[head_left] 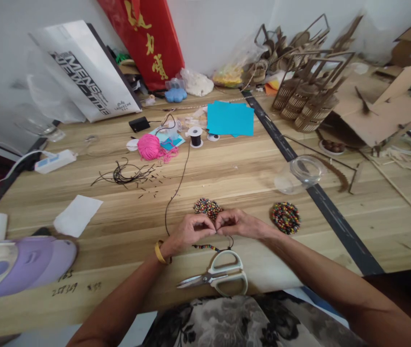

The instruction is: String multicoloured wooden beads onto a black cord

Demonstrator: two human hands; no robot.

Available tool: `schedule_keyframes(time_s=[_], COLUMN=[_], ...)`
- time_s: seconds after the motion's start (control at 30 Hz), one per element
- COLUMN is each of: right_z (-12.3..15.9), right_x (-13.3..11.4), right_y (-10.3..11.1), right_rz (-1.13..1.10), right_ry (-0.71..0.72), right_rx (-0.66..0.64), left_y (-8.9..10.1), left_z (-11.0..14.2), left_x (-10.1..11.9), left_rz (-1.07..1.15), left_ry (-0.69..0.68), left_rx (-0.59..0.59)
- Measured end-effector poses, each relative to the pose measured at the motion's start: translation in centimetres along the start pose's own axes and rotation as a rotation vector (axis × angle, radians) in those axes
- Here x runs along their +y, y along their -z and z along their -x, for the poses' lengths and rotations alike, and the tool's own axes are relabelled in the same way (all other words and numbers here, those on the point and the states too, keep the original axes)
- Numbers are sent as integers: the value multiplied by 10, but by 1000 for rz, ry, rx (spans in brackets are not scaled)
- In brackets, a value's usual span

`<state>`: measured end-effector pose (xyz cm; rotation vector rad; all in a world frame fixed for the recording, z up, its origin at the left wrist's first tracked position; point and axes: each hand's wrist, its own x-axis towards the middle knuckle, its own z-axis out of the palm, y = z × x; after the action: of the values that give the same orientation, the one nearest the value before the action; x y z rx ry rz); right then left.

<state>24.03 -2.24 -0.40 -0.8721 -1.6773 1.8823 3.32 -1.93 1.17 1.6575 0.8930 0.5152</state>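
Note:
My left hand (190, 230) and my right hand (235, 223) meet fingertip to fingertip low over the wooden table (227, 168), both pinched on a thin black cord (176, 190). A short run of coloured beads (205, 247) is strung on the cord just below my left hand. The cord runs away across the table to a black spool (196, 137). A pile of mixed beads (207, 207) lies right behind my fingers, and a second pile (285, 217) lies to the right of my right hand. White-handled scissors (220, 275) lie near the front edge.
A pink yarn ball (149, 146), blue paper sheets (230, 119), cord offcuts (126, 174) and a clear plastic lid (305, 169) lie farther back. A white tissue (77, 214) and a purple device (24, 262) sit at left. Woven baskets (307, 103) and cardboard (379, 113) crowd the right.

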Motion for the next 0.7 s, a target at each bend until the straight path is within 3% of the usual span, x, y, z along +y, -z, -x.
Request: schedule_keyframes(time_s=[0.2, 0.37, 0.7], right_z=[2, 6, 5], right_x=[-4, -10, -15], right_y=[3, 4, -6], right_rz=[79, 145, -32], right_ry=[10, 52, 14], right_rx=[-30, 50, 43], left_y=[2, 2, 1], left_z=[0, 1, 1], left_x=[4, 5, 7], left_rz=[-94, -92, -70], left_ry=[-108, -168, -212], left_rx=[16, 26, 78])
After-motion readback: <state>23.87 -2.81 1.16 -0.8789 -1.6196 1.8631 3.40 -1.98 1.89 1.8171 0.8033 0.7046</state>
